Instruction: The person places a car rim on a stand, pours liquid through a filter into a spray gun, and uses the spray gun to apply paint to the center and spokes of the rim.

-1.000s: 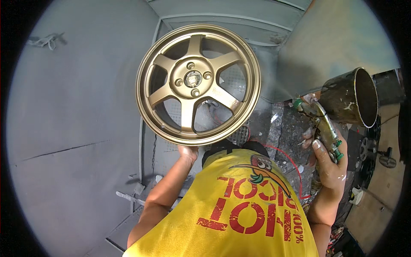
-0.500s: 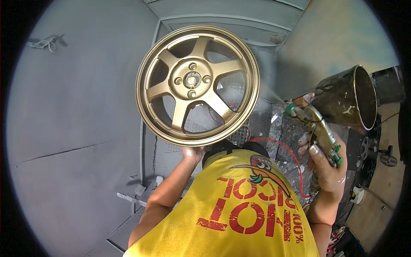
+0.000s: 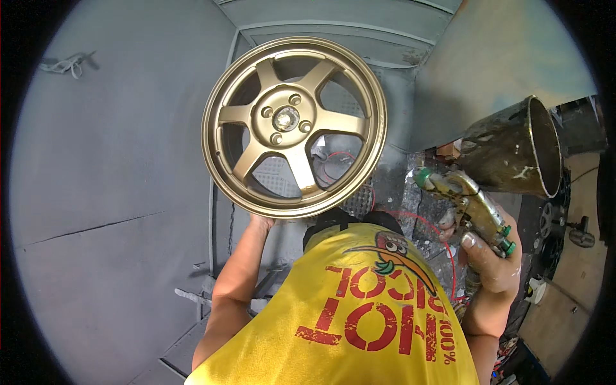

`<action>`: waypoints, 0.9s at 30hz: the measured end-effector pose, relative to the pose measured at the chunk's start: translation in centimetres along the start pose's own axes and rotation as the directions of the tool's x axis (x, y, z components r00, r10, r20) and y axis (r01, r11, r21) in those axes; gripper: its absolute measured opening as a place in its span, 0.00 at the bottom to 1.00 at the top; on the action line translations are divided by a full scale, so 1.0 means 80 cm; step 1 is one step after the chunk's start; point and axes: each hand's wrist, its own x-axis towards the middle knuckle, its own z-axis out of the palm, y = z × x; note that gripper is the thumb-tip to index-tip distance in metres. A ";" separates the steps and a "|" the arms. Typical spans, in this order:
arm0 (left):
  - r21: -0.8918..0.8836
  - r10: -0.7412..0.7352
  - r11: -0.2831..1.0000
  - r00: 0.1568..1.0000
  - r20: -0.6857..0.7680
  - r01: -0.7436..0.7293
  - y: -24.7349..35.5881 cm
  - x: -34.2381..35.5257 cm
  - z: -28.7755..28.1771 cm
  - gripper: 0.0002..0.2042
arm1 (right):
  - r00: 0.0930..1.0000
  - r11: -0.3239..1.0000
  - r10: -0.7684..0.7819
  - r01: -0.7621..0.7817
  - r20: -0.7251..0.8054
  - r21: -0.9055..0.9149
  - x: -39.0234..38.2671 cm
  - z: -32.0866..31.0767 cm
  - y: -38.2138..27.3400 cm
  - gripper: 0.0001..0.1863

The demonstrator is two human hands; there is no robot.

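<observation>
A gold six-spoke alloy wheel (image 3: 299, 168) faces up in front of me. My left hand (image 3: 261, 222) grips its near edge from below, and the rim hides the fingers. Off to the right, my right hand (image 3: 495, 258) is wrapped round a spray gun (image 3: 471, 204). The gun's metal body is stained with paint, and it has green fittings. Its nozzle points left toward the wheel, a short gap away. Whitish paint marks the right thumb and fingers. What supports the wheel underneath cannot be seen.
A paint-stained round metal container (image 3: 500, 157) lies tilted beyond the spray gun, its mouth facing right. A red hose (image 3: 453, 269) curves over the spattered floor. Grey panels (image 3: 122, 160) stand at the left, and a pale panel (image 3: 507, 70) at the upper right.
The wheel has turned clockwise, and my left hand has moved left with its near edge. The spray gun has shifted slightly left and down. The faint mist at its nozzle no longer shows.
</observation>
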 end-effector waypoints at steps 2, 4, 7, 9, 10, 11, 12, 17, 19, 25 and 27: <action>-0.039 0.035 0.999 0.999 0.006 -0.034 0.016 -0.006 0.003 0.20 | 1.000 1.000 -0.005 0.006 0.023 -0.008 -0.013 0.009 0.005 0.32; -0.069 0.056 0.996 0.998 0.016 -0.055 0.023 -0.013 0.003 0.20 | 0.999 1.000 -0.018 0.018 0.030 0.006 -0.020 0.021 0.009 0.31; -0.112 0.069 0.991 0.997 0.016 -0.067 0.018 -0.025 -0.007 0.20 | 0.995 0.994 -0.044 0.034 -0.087 -0.108 -0.029 0.033 0.012 0.29; -0.141 0.057 0.989 0.998 0.018 -0.054 0.004 -0.034 -0.023 0.20 | 0.988 0.989 -0.071 0.051 -0.140 -0.142 -0.034 0.036 0.016 0.28; -0.141 0.048 0.989 0.999 0.025 -0.044 -0.006 -0.037 -0.032 0.20 | 0.982 0.988 -0.090 0.068 -0.164 -0.135 -0.034 0.036 0.021 0.28; -0.136 0.042 0.990 0.998 0.036 -0.037 -0.015 -0.037 -0.038 0.20 | 0.976 0.988 -0.110 0.086 -0.188 -0.129 -0.032 0.035 0.025 0.28; -0.133 0.034 0.991 0.998 0.044 -0.028 -0.027 -0.035 -0.049 0.20 | 0.974 0.984 -0.110 0.079 -0.199 -0.158 -0.032 0.033 0.027 0.28; -0.142 0.018 0.990 0.987 0.161 0.006 -0.068 -0.040 -0.068 0.25 | 0.972 0.983 -0.084 0.044 -0.221 -0.181 -0.045 0.046 0.029 0.30; -0.142 -0.051 0.987 0.984 0.169 0.075 -0.075 -0.052 -0.070 0.27 | 0.980 0.989 -0.052 0.024 -0.193 -0.144 -0.056 0.055 0.021 0.31; -0.072 -0.104 0.991 0.986 0.131 0.114 -0.065 -0.101 -0.044 0.30 | 0.998 0.998 -0.058 0.057 -0.017 -0.039 -0.071 0.069 0.020 0.31; -0.080 -0.106 0.990 0.986 0.129 0.117 -0.065 -0.098 -0.048 0.28 | 0.993 0.993 -0.064 0.054 -0.099 -0.106 -0.069 0.071 0.024 0.30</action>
